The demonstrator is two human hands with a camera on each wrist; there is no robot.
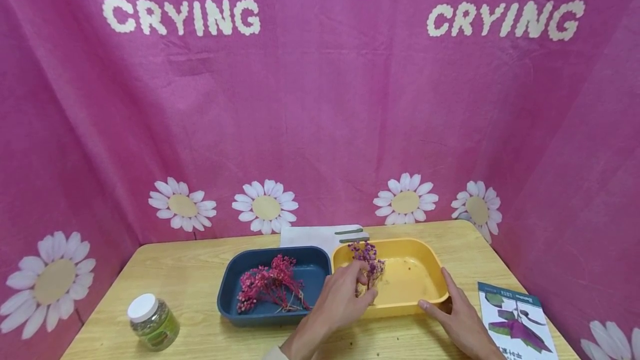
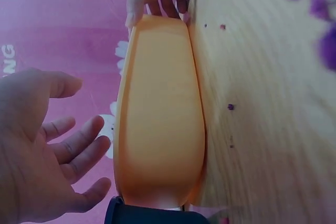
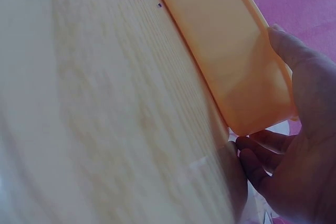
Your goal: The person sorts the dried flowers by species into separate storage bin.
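Note:
My left hand (image 1: 345, 290) is over the left end of a yellow tray (image 1: 440, 271). Its fingers are parted and loosely bent in the left wrist view, with nothing between them. A sprig of purple dried flowers (image 1: 371, 254) shows by its fingertips in the head view. Blurred purple blossoms (image 2: 320, 3) appear close to the left wrist camera. With my right hand (image 1: 462, 315) I grip the tray's right front corner, thumb (image 3: 286, 45) on the rim and fingers around the lower corner. Pink dried flowers (image 1: 267, 282) lie in the dark blue tray (image 1: 240, 315) to the left.
A clear jar (image 1: 157, 329) with a white lid stands at the left of the wooden table (image 1: 200, 263). At the right lies a leaflet (image 1: 520, 321) with a purple leaf picture. Behind the trays is a white sheet (image 1: 305, 235). Small crumbs dot the table front.

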